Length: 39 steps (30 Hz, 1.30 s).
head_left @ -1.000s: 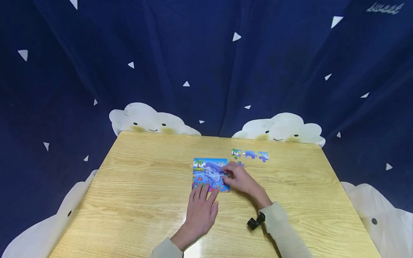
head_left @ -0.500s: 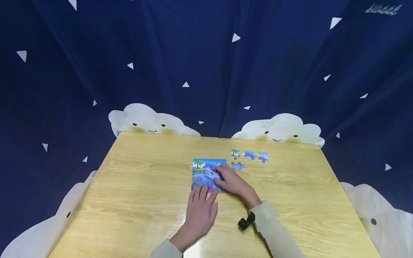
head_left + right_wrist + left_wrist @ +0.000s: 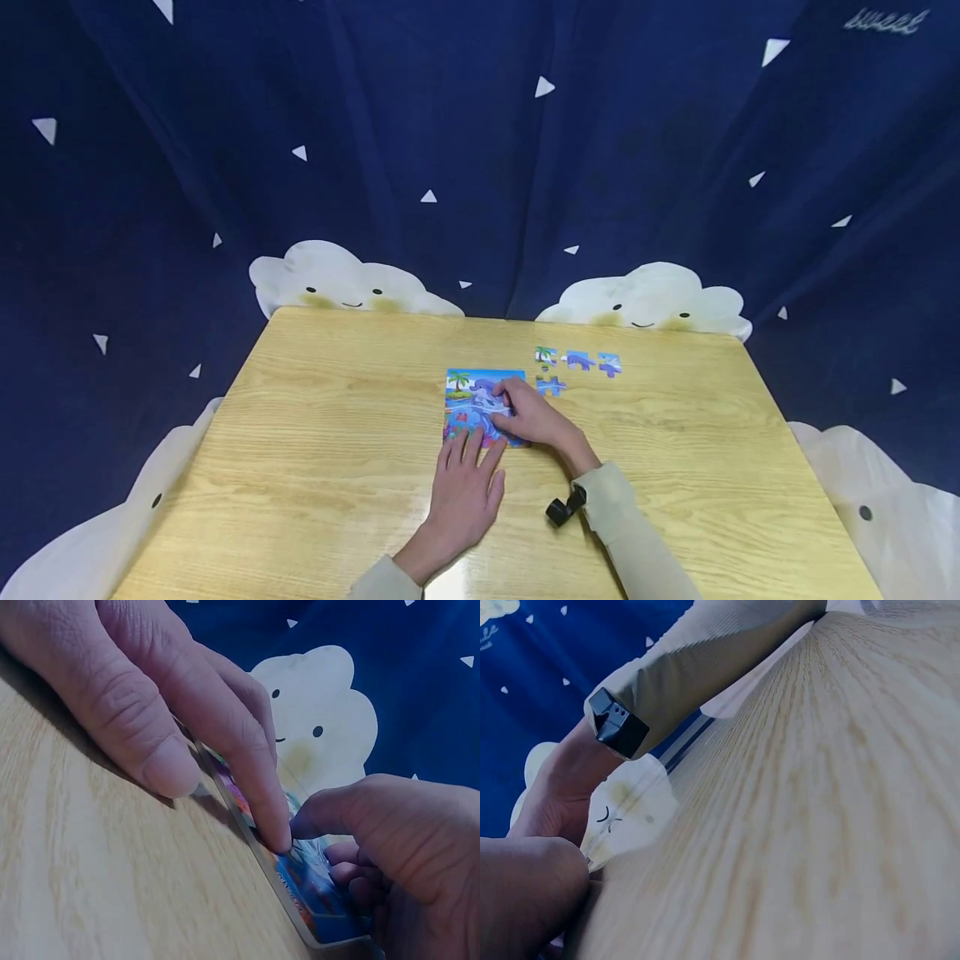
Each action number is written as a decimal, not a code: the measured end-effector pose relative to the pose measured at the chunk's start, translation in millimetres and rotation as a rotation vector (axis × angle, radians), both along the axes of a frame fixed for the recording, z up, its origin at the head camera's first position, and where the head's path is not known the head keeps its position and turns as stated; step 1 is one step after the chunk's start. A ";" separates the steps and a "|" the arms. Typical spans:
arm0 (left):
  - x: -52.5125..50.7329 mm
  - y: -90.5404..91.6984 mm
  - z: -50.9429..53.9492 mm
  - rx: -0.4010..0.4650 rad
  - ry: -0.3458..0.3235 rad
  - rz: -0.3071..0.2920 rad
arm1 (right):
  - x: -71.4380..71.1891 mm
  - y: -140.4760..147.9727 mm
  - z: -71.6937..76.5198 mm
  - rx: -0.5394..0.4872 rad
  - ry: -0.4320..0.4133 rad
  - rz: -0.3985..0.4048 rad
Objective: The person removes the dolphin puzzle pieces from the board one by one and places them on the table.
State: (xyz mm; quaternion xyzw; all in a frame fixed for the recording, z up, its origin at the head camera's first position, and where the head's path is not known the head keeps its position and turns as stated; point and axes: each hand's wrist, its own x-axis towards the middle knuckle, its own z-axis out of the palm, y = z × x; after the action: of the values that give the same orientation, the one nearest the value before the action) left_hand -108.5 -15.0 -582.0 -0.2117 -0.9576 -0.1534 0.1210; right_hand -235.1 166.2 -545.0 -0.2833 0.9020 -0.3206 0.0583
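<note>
A picture card [image 3: 457, 392] with dolphins, a palm tree and sea animals lies on the wooden table. My left hand [image 3: 463, 492] lies flat with spread fingers, its fingertips resting on the card's lower edge. Over the card's right half is my right hand [image 3: 528, 415], thumb and index finger bent towards each other in a pinch on a small jigsaw piece, which the hand mostly hides. Seen from the right wrist, the right thumb [image 3: 322, 814] meets the card close to the left index finger [image 3: 262, 787]. The left wrist view shows mainly the table and the right sleeve.
Several loose jigsaw pieces lie right of the card: a palm tree piece [image 3: 545, 356], a dolphin piece [image 3: 579, 360], a sky piece [image 3: 610, 363] and a blue piece [image 3: 551, 386] below. A dark blue curtain [image 3: 450, 125] with white clouds hangs behind the table [image 3: 337, 400].
My right hand has moved left from the card's right edge to over its middle right, uncovering the lower loose piece. The left hand has stayed in place.
</note>
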 end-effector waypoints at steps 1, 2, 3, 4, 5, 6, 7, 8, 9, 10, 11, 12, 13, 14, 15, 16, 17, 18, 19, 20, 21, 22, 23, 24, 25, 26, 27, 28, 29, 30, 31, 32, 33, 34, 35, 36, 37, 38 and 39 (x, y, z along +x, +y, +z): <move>0.2 0.1 -0.2 0.000 0.000 -0.001 | 0.2 0.2 -0.1 -0.001 -0.009 -0.004; 0.0 0.3 -0.8 -0.001 0.002 -0.001 | 0.5 0.4 0.1 -0.009 -0.017 -0.009; 0.0 0.3 -1.1 0.001 0.007 -0.002 | 0.8 0.6 0.1 -0.018 -0.025 -0.015; -0.1 0.5 -1.4 0.004 0.013 -0.003 | 1.2 0.9 0.1 -0.029 -0.033 -0.020; -0.3 0.6 -2.3 0.009 0.019 -0.006 | 1.5 1.2 0.0 -0.041 -0.042 -0.024; -0.4 0.7 -3.0 0.014 0.024 -0.007 | 1.8 1.6 -0.1 -0.047 -0.054 -0.030; -0.6 0.7 -3.6 0.018 0.032 -0.008 | 1.8 1.8 -0.5 -0.055 -0.064 -0.034; -0.8 0.6 -4.1 0.022 0.036 -0.009 | 1.8 1.8 -0.9 -0.063 -0.068 -0.036; -0.8 0.5 -4.3 0.027 0.041 -0.010 | 1.8 1.8 -1.2 -0.069 -0.073 -0.037; -0.9 0.3 -4.7 0.029 0.043 -0.010 | 1.9 1.6 -1.5 -0.075 -0.077 -0.035; -1.0 0.1 -4.7 0.029 0.046 -0.009 | 2.0 1.2 -1.7 -0.081 -0.081 -0.033; -0.8 -0.1 -4.6 0.028 0.050 -0.008 | 2.2 0.8 -1.8 -0.087 -0.085 -0.030; -0.7 -0.2 -4.5 0.027 0.053 -0.007 | 2.4 0.2 -1.8 -0.097 -0.085 -0.027; -0.6 -0.3 -4.4 0.029 0.055 -0.008 | 2.5 -0.3 -2.0 -0.101 -0.085 -0.025; -0.6 -0.5 -4.0 0.028 0.058 -0.008 | 2.5 -0.6 -2.2 -0.101 -0.087 -0.026; -0.5 -0.5 -3.8 0.028 0.057 -0.008 | 2.6 -1.0 -2.5 -0.104 -0.086 -0.025; -0.4 -0.7 -3.5 0.028 0.057 -0.009 | 2.7 -1.6 -2.6 -0.105 -0.085 -0.027; -0.2 -0.7 -3.2 0.029 0.053 -0.010 | 2.6 -2.0 -2.8 -0.107 -0.082 -0.029; -0.1 -0.7 -2.8 0.029 0.048 -0.010 | 2.6 -2.5 -3.1 -0.105 -0.077 -0.033; 0.0 -0.7 -2.4 0.028 0.044 -0.011 | 2.5 -2.8 -3.3 -0.106 -0.075 -0.036; 0.1 -0.7 -1.9 0.027 0.036 -0.011 | 2.6 -3.2 -3.3 -0.108 -0.073 -0.039; 0.3 -0.6 -1.6 0.026 0.032 -0.011 | 2.6 -3.6 -3.4 -0.113 -0.071 -0.041; 0.5 -0.5 -1.3 0.025 0.029 -0.011 | 2.8 -3.9 -3.4 -0.117 -0.070 -0.044; 0.7 -0.4 -1.1 0.024 0.024 -0.010 | 2.9 -4.1 -3.6 -0.117 -0.070 -0.048; 0.7 -0.4 -1.0 0.023 0.024 -0.009 | 3.0 -4.4 -3.4 -0.120 -0.070 -0.054; 0.8 -0.4 -0.9 0.023 0.025 -0.009 | 3.0 -4.6 -3.1 -0.126 -0.074 -0.057; 0.8 -0.4 -1.1 0.023 0.026 -0.009 | 3.1 -4.7 -3.1 -0.129 -0.079 -0.062; 0.9 -0.4 -1.1 0.024 0.028 -0.009 | 3.1 -4.7 -3.2 -0.134 -0.081 -0.064; 1.0 -0.4 -1.1 0.025 0.029 -0.010 | 3.1 -4.8 -3.0 -0.134 -0.085 -0.068; 1.0 -0.4 -1.3 0.026 0.030 -0.009 | 3.0 -4.7 -3.1 -0.136 -0.086 -0.070; 1.0 -0.4 -1.3 0.027 0.031 -0.010 | 2.9 -4.7 -3.0 -0.141 -0.088 -0.070; 1.1 -0.4 -1.3 0.027 0.030 -0.009 | 2.8 -4.7 -3.1 -0.142 -0.089 -0.070; 1.1 -0.4 -1.3 0.027 0.029 -0.009 | 2.8 -4.6 -3.2 -0.141 -0.088 -0.070; 1.1 -0.3 -1.2 0.027 0.028 -0.009 | 2.7 -4.6 -3.3 -0.136 -0.084 -0.069; 1.1 -0.3 -1.4 0.026 0.027 -0.008 | 2.5 -4.7 -3.2 -0.125 -0.077 -0.066; 1.1 -0.3 -1.4 0.026 0.026 -0.008 | 2.2 -4.7 -3.5 -0.114 -0.067 -0.060; 1.1 -0.3 -1.5 0.024 0.026 -0.008 | 2.1 -4.7 -3.5 -0.098 -0.059 -0.055; 1.1 -0.3 -1.5 0.023 0.026 -0.009 | 1.9 -4.5 -3.5 -0.083 -0.053 -0.051; 1.1 -0.3 -1.4 0.022 0.026 -0.009 | 1.7 -4.3 -3.4 -0.076 -0.052 -0.045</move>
State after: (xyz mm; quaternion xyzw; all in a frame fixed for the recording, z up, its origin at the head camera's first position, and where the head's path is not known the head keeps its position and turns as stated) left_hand -107.5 -15.4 -583.4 -0.2167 -0.9532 -0.1619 0.1351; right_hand -233.5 161.9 -548.5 -0.2563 0.8936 -0.3629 0.0636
